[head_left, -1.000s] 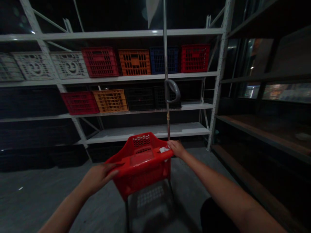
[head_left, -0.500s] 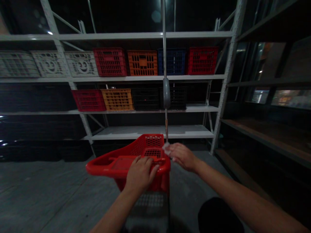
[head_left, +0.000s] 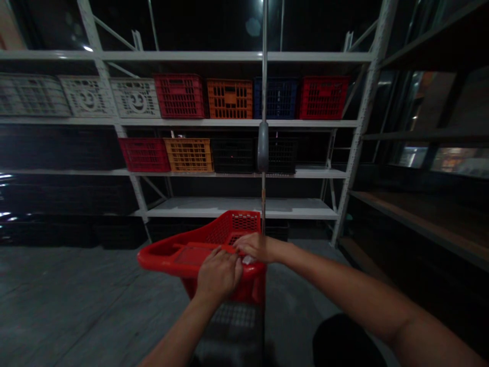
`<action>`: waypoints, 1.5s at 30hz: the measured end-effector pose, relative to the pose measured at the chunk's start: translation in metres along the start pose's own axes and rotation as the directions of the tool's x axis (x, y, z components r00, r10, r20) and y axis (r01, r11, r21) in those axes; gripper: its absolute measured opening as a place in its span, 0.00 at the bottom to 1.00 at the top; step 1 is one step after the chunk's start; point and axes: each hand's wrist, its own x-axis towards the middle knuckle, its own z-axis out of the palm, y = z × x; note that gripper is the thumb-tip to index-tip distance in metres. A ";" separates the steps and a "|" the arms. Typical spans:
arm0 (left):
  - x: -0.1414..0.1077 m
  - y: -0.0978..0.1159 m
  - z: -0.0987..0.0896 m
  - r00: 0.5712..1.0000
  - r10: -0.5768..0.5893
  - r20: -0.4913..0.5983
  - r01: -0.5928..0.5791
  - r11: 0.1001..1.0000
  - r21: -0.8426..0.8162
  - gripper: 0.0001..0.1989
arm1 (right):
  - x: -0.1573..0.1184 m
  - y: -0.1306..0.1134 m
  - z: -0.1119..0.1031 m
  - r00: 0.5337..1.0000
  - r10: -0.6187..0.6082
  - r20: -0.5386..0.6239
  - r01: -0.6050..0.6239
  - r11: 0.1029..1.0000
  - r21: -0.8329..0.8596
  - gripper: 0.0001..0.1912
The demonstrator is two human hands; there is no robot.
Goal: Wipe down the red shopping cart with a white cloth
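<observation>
Head view: a crumpled white scrap (head_left: 248,260) lies at the right end of the red cart (head_left: 158,261)'s handle (head_left: 179,270), just beneath my right hand (head_left: 260,248). Of my two hands, the right is the nearer to it. That arm comes in from the right, so its fingers (head_left: 244,241) point leftward, roughly along the bar, and the scrap shows at their near side, low by the palm. They are bent over it, but whether they pinch it or merely cover it I cannot tell.

My left hand (head_left: 217,278) sits on the handle to the left of the scrap, back of the hand up, its fingers pointing forward and a little right, across the bar. They are bent down onto the red plastic; I cannot tell whether they grip it or just rest there. Their tips lie just beside my right fingertips, and I can't make out whether the two touch.

The handle's long axis runs left to right in front of me, with much of its length stretching away past my left hand. The scrap is too crumpled and too covered to show a long axis of its own. An upright pole (head_left: 265,92) comes down near my right wrist; its foot is hidden. Beyond the cart, a rack (head_left: 305,209) stands on the floor (head_left: 95,285).
</observation>
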 end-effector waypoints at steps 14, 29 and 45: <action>0.005 -0.005 0.003 1.000 -0.018 0.014 0.017 0.997 0.075 0.16 | -0.022 -0.008 -0.003 0.991 0.014 0.134 0.023 0.962 -0.272 0.22; 0.006 -0.020 0.001 1.000 0.020 0.013 -0.022 0.995 0.097 0.15 | 0.001 -0.016 -0.022 -0.141 0.893 -0.427 0.400 0.446 0.801 0.24; 0.009 -0.029 0.003 0.997 0.041 0.066 -0.045 0.997 0.063 0.15 | 0.007 0.021 0.042 0.444 0.691 -0.570 -0.395 0.723 0.568 0.17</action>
